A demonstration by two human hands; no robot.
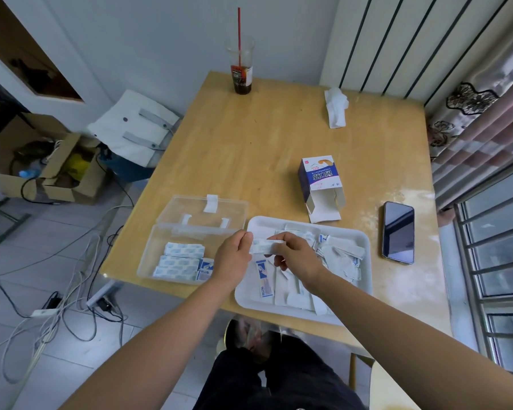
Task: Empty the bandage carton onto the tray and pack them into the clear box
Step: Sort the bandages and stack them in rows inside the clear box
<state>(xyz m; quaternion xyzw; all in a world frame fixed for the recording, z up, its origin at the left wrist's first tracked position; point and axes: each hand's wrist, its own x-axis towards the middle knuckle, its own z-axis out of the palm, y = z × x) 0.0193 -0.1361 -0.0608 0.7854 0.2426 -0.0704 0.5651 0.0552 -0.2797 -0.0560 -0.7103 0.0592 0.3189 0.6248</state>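
You hold one wrapped bandage (262,246) over the tray (259,224) at its far left corner. Your left hand (234,255) pinches one end in its grip and your right hand (296,255) pinches the other. Loose bandages (338,255) lie heaped across the tray. The clear box (145,261) sits just left of the tray, close to the near left edge of the surface (249,143). Its lid (190,208) is swung open on the far side, and stacked bandages (181,258) lie inside. The carton (317,182) lies just beyond the tray, open mouth toward it. A phone (398,232) lies right of the tray. A cup (241,69) and a tissue (336,108) sit well apart at the far edge, with bare wood between them and the carton.
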